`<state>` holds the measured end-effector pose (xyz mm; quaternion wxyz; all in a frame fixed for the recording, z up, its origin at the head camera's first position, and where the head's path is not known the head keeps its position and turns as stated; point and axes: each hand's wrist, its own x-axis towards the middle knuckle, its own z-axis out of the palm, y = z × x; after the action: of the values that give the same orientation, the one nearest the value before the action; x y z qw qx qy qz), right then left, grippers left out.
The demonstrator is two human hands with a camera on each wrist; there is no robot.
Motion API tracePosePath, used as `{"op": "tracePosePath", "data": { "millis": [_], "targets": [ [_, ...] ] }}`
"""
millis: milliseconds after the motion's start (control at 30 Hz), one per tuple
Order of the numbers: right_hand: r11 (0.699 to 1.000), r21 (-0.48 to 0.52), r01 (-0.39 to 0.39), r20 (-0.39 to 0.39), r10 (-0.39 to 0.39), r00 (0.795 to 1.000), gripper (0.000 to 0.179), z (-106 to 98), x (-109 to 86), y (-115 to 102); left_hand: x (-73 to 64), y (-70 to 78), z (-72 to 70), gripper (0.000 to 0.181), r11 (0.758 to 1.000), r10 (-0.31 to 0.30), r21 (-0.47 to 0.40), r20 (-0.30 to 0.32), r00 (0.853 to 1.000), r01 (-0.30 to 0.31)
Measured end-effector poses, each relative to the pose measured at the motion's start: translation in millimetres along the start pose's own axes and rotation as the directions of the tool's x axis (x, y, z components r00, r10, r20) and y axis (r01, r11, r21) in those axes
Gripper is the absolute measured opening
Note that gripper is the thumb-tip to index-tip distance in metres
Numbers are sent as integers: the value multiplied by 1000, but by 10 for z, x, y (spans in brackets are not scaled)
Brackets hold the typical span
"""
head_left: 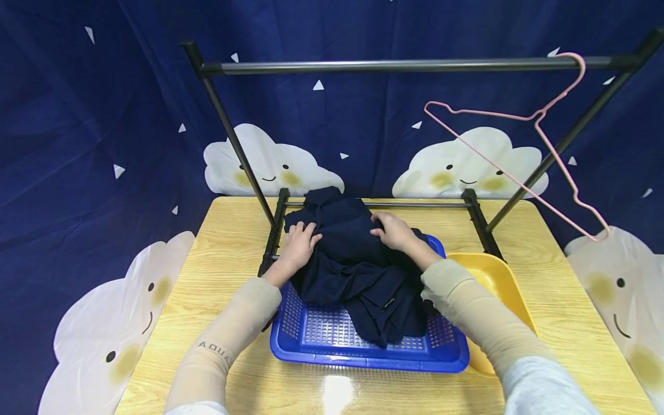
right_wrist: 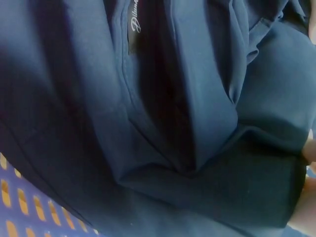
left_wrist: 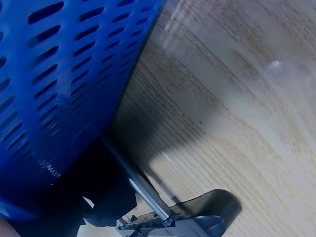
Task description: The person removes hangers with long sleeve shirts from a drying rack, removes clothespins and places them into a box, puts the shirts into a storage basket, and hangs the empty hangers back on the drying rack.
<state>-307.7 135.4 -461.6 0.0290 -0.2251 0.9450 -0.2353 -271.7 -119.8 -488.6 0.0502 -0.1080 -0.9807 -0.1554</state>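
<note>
A dark navy garment (head_left: 358,276) lies bunched over the blue perforated basket (head_left: 370,362), its far end spread past the basket's back rim. My left hand (head_left: 298,246) pinches the cloth at its left side between thumb and fingers. On the opposite side my right hand (head_left: 395,231) grips the fabric with curled fingers. A small label with white script (right_wrist: 133,24) shows among the folds in the right wrist view. From the left wrist, the basket's slotted wall (left_wrist: 64,64) fills one side, and dark cloth (left_wrist: 113,197) hangs beside it.
A black metal rack stands around the basket, with its top rail (head_left: 389,66) overhead. A pink hanger (head_left: 498,161) hangs at the rail's right end. Right of the blue basket, partly behind my right arm, sits a yellow basin (head_left: 498,276) on the wooden table (head_left: 228,230).
</note>
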Motion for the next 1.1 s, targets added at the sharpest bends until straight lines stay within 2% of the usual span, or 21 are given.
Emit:
{"op": "tracePosePath", "data": {
  "millis": [133,233,333,467,533,633,733,867,933,1000,1100],
  "targets": [
    [1000,-31,7,-47,-9,999,28,33,-6,-5,-12,-15,4,34,999,46,-20,-74,996,-48],
    [997,-69,45,-97,-51,994,23,69,-14,-8,-20,-30,17,30,995,98,0,-139,985,-99],
    [987,-125,102,-153,-121,981,19,117,-23,-8,-26,-48,36,26,987,158,30,-226,961,-155],
    [972,-171,164,-204,-198,959,20,164,-40,-16,-29,-67,55,19,971,238,77,-318,918,-225],
    [966,-183,185,-217,-223,950,21,171,-50,-27,-29,-73,62,16,964,267,95,-344,900,-250],
    [960,-190,208,-237,-250,939,21,162,-64,-60,-33,-82,73,12,956,293,110,-366,883,-272],
    [949,-208,236,-279,-289,916,19,135,-85,-112,-39,-89,83,9,951,308,133,-374,875,-278],
    [929,-234,288,-336,-355,873,17,92,-119,-194,-52,-94,87,7,946,323,169,-380,867,-278],
    [918,-246,312,-352,-385,853,17,69,-141,-232,-58,-97,86,8,941,336,182,-390,858,-286],
    [906,-259,334,-363,-412,836,18,44,-169,-263,-64,-101,83,9,934,355,189,-408,841,-302],
    [890,-275,362,-389,-448,805,20,-1,-214,-300,-70,-96,65,11,922,386,187,-450,805,-338]
  ]
}}
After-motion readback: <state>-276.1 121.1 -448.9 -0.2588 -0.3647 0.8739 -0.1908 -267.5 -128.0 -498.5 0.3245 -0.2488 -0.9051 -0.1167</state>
